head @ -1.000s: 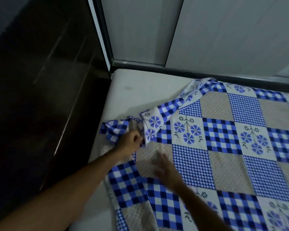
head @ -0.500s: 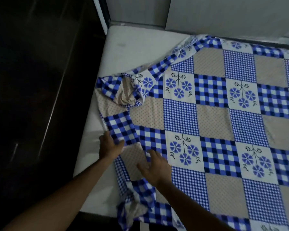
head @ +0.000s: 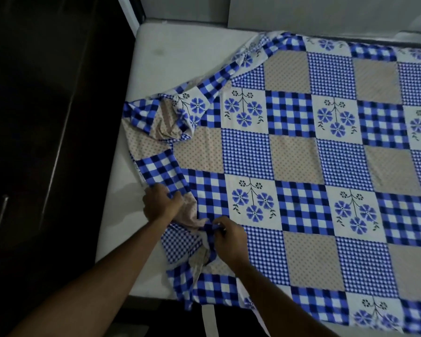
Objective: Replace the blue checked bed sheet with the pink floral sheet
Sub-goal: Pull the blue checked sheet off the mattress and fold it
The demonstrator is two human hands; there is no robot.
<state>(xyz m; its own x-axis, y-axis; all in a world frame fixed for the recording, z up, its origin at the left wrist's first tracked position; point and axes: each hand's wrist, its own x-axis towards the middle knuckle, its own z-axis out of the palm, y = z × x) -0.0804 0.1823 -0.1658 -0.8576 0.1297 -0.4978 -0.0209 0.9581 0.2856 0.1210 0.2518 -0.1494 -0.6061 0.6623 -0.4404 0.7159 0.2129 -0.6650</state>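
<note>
Early: blue checked patchwork bed sheet (head: 292,147) is off one bare white mattress (head: 180,52) corner only. Fingers of left hand (head: 162,203) and right hand (head: 229,239) clutch its bunched edge; pink floral sheet unseen.

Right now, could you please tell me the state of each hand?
Left hand: closed, gripping the bunched edge of the blue checked sheet.
Right hand: closed, pinching a fold of the same sheet.

A patchwork-print cotton bed sheet (head: 301,152) shows blue-and-white checks, beige dotted squares and white squares with blue flowers. The bare mattress (head: 180,49), upper left, is plain off-white.
</note>
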